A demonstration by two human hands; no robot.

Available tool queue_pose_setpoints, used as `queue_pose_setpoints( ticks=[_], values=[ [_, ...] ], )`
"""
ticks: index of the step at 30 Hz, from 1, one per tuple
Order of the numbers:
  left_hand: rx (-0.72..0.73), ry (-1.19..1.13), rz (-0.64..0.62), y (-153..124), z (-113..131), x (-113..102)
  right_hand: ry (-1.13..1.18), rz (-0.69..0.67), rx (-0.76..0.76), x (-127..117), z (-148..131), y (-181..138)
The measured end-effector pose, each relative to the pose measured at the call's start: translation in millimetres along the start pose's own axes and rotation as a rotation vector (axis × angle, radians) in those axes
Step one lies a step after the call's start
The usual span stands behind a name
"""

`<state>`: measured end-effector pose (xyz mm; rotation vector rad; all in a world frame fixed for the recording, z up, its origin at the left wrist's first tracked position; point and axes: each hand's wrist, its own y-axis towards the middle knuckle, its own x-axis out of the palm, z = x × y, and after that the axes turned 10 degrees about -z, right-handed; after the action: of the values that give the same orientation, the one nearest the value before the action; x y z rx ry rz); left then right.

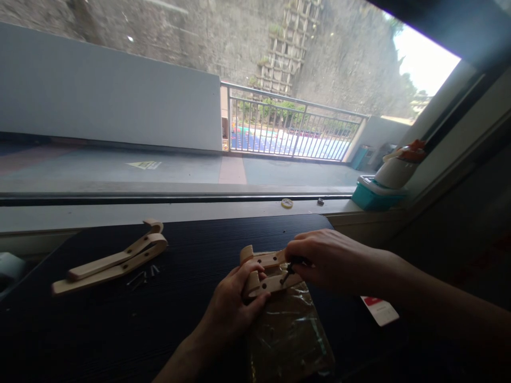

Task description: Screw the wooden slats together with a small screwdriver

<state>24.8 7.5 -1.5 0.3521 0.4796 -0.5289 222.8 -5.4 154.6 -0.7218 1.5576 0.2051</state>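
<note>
My left hand [235, 298] is closed round the curved end of a light wooden piece [273, 284] with dark holes along it. A second, similar wooden piece [268, 260] lies just behind, parallel to it. In my right hand [311, 255] is a small dark screwdriver [294, 264], its tip down at a hole in the nearer piece. Both pieces rest on a flat package wrapped in clear plastic [291, 330]. To the left lie two more curved wooden pieces [120, 258], with several loose screws [146, 275] beside them.
The dark table [191, 324] stands against a window sill [223, 213]. A card with a red band [381, 311] lies right of the package. On the sill are a yellow roll [287, 203], a small metal item [320, 201] and a teal box [375, 194].
</note>
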Motion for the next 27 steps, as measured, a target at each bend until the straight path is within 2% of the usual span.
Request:
queue_pose_setpoints(
  ticks=[11,17,21,27],
  values=[
    [-0.004,-0.002,-0.006,-0.2,1.9,-1.1,0.012,-0.007,0.006,0.7,2.4,1.0],
    [-0.002,0.001,-0.007,-1.1,1.0,-0.3,-0.004,-0.076,-0.01,0.2,1.5,4.5],
    [-0.011,0.003,-0.014,-1.4,0.1,-0.5,-0.035,-0.135,0.022,-5.2,0.8,6.5],
    [-0.014,0.007,-0.016,-0.4,-0.3,-0.9,-0.053,-0.125,0.02,-17.8,-2.2,6.3]
  ],
)
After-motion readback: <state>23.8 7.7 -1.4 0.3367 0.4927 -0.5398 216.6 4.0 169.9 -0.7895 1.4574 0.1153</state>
